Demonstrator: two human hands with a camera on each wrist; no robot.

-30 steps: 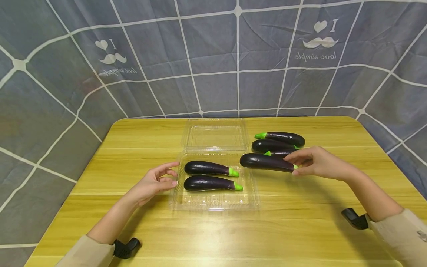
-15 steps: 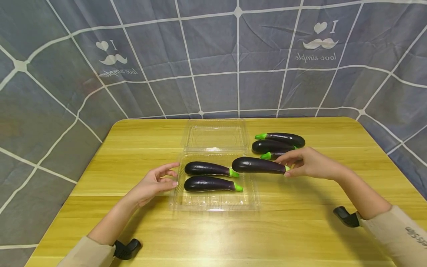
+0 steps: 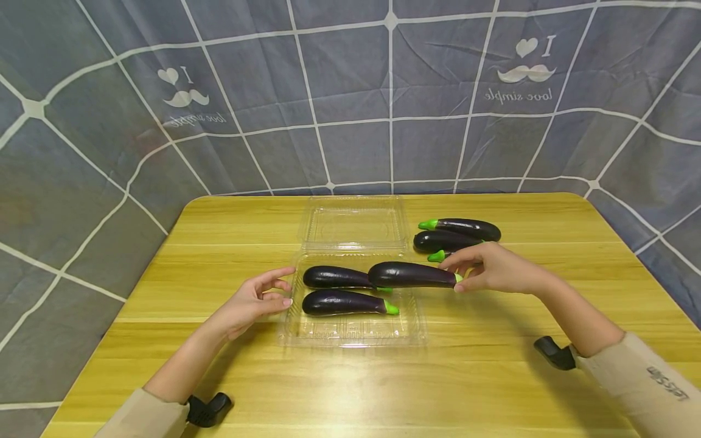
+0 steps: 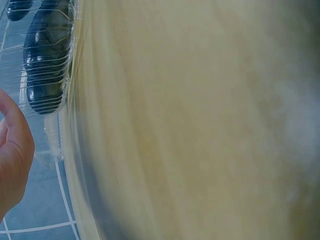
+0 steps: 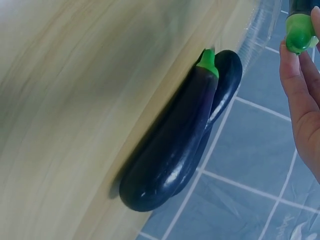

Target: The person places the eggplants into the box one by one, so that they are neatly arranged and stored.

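Note:
My right hand (image 3: pixel 493 267) pinches a dark purple eggplant (image 3: pixel 411 274) near its green stem end. The eggplant's round end points left and overlaps one of two eggplants inside a clear plastic clamshell box (image 3: pixel 356 339). Those two, the back eggplant (image 3: pixel 334 277) and the front eggplant (image 3: pixel 342 302), lie side by side with stems to the right. In the right wrist view, fingers and thumb meet at the held eggplant's green stem (image 5: pixel 300 37). My left hand (image 3: pixel 254 304) is at the box's left rim, fingers loosely bent and thumb tip right at the edge.
Behind the box base, its clear lid (image 3: pixel 356 222) lies folded back on the wooden table (image 3: pixel 219 243). To the right are more eggplants, among them a back eggplant (image 3: pixel 468 229) and a middle eggplant (image 3: pixel 443 241); a third is partly behind my right hand. A grey patterned curtain (image 3: pixel 350 91) hangs behind.
My right hand has carried the eggplant leftward, from beside the other loose eggplants to over the right part of the box. My left hand stays at the rim.

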